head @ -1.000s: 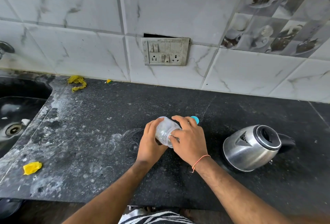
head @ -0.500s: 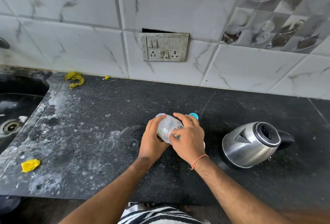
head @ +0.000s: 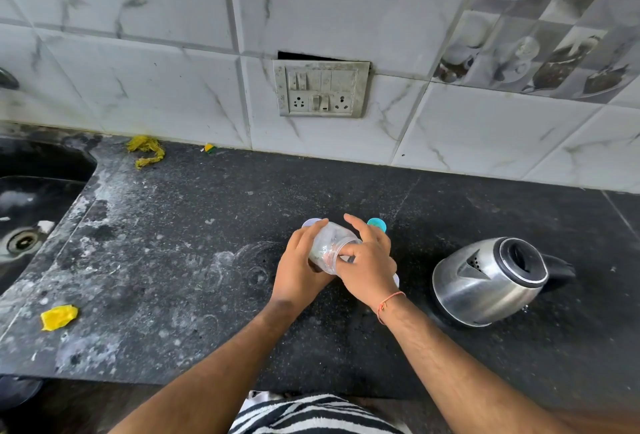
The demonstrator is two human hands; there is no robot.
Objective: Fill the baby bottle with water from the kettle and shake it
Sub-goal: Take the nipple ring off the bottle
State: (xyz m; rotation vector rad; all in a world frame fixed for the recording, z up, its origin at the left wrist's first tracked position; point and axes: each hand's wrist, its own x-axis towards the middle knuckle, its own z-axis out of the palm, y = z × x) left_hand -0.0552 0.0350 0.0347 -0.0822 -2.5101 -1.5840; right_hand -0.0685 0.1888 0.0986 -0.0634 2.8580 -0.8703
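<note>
Holding the baby bottle [head: 331, 251] tilted at the middle of the frame, I have my left hand [head: 300, 264] wrapped round its clear body and my right hand [head: 367, 264] curled at its neck end. I judge this is the opening step: twisting the top off before any water goes in. A teal cap [head: 377, 224] shows just behind my right fingers. The kettle [head: 491, 283] stands on the counter [head: 180, 260] at the right, untouched. Next I must free the neck, stand the bottle upright, then reach for the kettle.
</note>
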